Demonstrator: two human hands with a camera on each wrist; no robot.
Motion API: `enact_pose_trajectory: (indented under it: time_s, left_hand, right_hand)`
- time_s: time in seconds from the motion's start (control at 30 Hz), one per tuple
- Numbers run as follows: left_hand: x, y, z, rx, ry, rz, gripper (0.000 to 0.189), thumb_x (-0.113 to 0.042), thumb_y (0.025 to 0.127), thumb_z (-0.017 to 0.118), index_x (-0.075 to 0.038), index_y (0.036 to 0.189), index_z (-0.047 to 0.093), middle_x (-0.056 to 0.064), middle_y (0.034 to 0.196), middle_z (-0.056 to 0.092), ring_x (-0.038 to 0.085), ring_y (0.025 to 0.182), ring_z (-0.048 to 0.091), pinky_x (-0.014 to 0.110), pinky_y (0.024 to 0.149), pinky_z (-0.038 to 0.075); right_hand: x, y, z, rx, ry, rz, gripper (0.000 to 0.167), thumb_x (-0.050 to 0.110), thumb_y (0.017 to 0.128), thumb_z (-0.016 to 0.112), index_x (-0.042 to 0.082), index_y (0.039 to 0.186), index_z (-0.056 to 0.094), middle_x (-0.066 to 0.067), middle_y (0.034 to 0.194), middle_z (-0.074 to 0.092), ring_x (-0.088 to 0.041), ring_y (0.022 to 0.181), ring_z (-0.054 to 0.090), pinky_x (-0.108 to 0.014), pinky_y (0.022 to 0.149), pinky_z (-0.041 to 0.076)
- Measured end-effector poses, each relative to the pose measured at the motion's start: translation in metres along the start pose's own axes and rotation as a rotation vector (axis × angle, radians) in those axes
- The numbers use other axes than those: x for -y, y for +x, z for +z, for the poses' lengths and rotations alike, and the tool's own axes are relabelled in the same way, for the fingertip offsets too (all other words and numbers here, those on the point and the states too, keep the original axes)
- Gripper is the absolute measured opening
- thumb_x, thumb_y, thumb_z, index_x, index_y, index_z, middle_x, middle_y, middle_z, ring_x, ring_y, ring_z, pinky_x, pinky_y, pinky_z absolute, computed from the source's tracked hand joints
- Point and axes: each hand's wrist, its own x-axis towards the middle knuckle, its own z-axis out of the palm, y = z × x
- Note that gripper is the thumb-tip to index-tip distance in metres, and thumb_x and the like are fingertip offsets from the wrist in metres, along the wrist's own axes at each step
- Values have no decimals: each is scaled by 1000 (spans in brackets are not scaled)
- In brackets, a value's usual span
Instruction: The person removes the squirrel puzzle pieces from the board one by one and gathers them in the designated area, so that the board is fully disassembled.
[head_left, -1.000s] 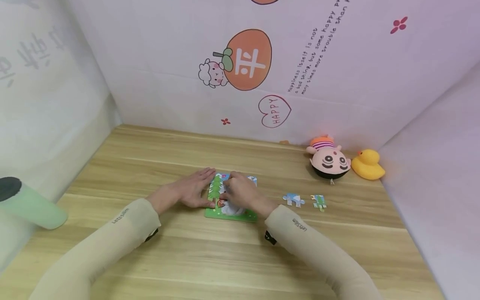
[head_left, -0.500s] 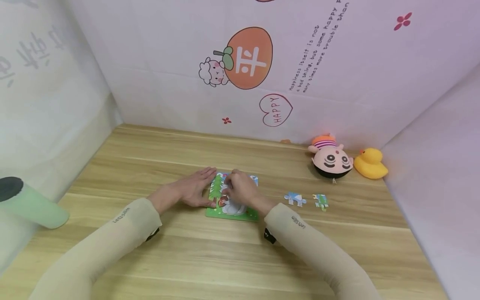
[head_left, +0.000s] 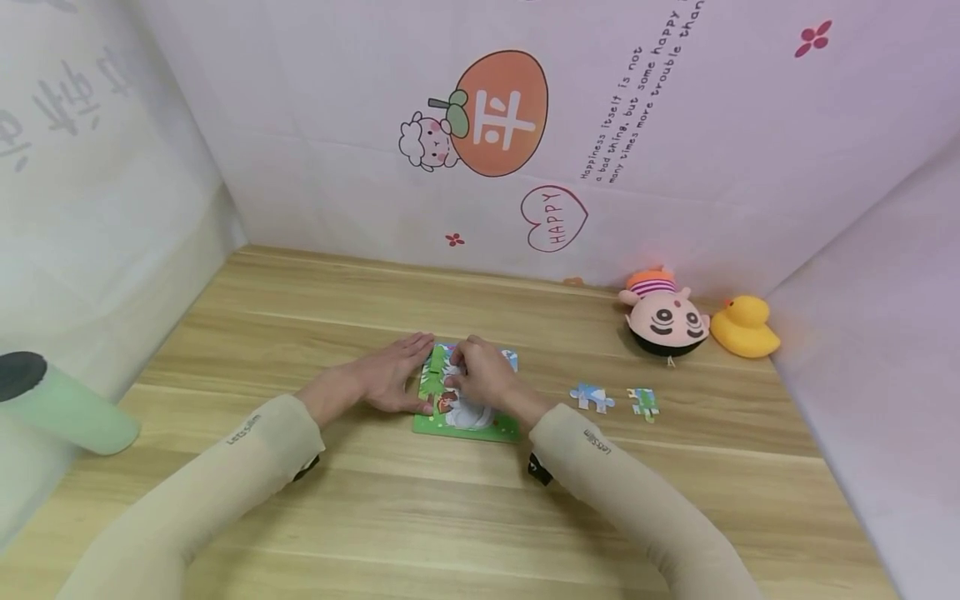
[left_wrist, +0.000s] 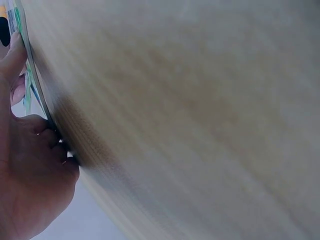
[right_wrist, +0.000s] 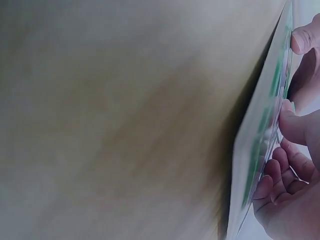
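Note:
A jigsaw puzzle in a flat tray (head_left: 495, 432), with green trees and a grey animal pictured on it, lies mid-table in the head view. My left hand (head_left: 392, 377) rests at its left edge, fingers extended and thumb on the tray's lower left. Over the upper middle, my right hand (head_left: 486, 379) pinches a green puzzle piece (head_left: 437, 363) between thumb and forefinger, tilted up from the picture. That hand covers much of the puzzle's right side. The right wrist view shows its thumb (right_wrist: 292, 122) close over the tray, the other fingers curled.
Two loose puzzle pieces, one blue and white (head_left: 592, 397) and one green and blue (head_left: 643, 403), lie right of the tray. A plush doll (head_left: 666, 321) and a yellow rubber duck (head_left: 746, 327) sit at the back right. A pale green tumbler (head_left: 75, 410) is at the left.
The green tree piece lay flat in the picture earlier; now it is tilted up at the right hand's fingertips. The left hand has stayed in place.

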Motion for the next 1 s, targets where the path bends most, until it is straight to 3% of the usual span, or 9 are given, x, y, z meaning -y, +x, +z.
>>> enact_pose_trajectory:
  time_s: [0.33,0.6,0.87,1.0]
  left_hand:
    - [0,-2,0,-7,-3,7,114,-63,93,68,7,163,11,23,175,5,40,165,6,53,137,12]
    - [0,-2,-1,-9,6,11,114,-63,93,67,8,163,13,22,175,6,40,165,7,53,137,12]
    - [-1,-2,-1,-2,6,7,113,-63,93,67,7,164,11,22,176,6,39,165,6,53,137,12]
    - [-1,-2,-1,-8,9,12,113,-63,93,67,7,163,12,23,175,7,40,165,8,53,137,13]
  right_hand:
    - [2,-2,1,-46,-45,-53,14,15,96,75,5,104,71,-6,102,66,-15,89,62,-29,83,60]
    - [8,-2,-2,-39,-228,-117,16,15,99,70,3,110,72,-8,105,68,-18,92,66,-29,83,62]
    - [8,-4,-3,-25,-227,-110,20,19,99,72,2,110,71,-9,106,68,-17,91,66,-28,80,62]
    - [9,-4,-1,-34,-373,-168,21,19,102,68,1,112,71,-8,106,68,-17,93,67,-28,84,63]
